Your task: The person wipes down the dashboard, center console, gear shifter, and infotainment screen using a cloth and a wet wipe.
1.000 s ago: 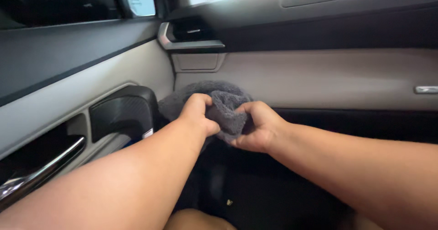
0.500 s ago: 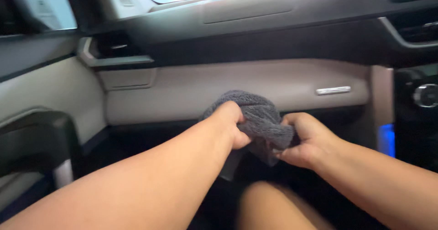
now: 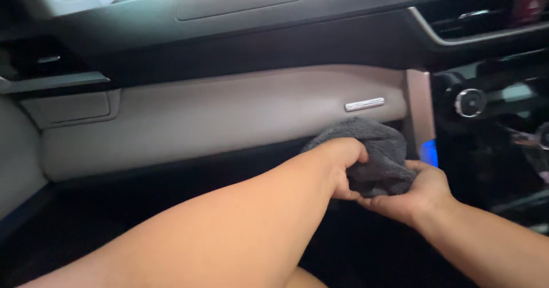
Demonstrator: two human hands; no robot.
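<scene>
Both hands bunched on one grey cloth, low in front of the car dash.

From my seat: left hand is clenched over the top of the grey microfibre cloth, right hand cups it palm-up from underneath, fingers curled in. The cloth sits just below the beige dash panel, near one chrome trim strip. Further right I count one round knob.

**Inside the car, passenger side**

I face a beige dash panel with a chrome trim strip at its right end. Above the panel runs the dark dash top, daylight showing over it. Left of it sits an air vent; right, a round knob. Below is dark footwell.
</scene>
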